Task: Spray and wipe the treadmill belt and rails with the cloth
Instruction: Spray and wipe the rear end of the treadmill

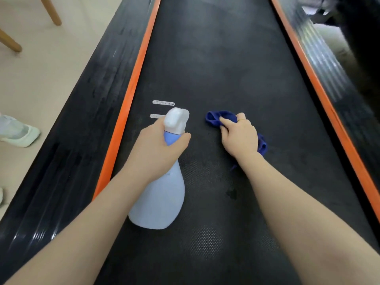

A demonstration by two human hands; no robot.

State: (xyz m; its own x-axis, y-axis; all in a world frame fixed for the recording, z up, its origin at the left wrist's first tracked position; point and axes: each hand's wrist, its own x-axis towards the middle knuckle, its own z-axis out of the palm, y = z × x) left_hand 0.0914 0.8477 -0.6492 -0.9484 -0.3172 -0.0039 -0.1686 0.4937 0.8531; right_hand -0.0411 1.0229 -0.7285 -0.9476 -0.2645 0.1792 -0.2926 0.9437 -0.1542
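Over the black treadmill belt point(216, 68), between 2 orange rails point(131, 87): left hand point(158, 145) gripping the spray bottle point(162, 198) by its neck, right hand point(239, 136) clutching the blue cloth point(218, 118), pressing it onto the belt just right of the bottle.

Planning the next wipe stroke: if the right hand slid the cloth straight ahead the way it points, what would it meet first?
Nothing, as far as the picture shows. The right hand holds the blue cloth on the belt, pointing up its length; only bare belt lies ahead, between the orange strips.
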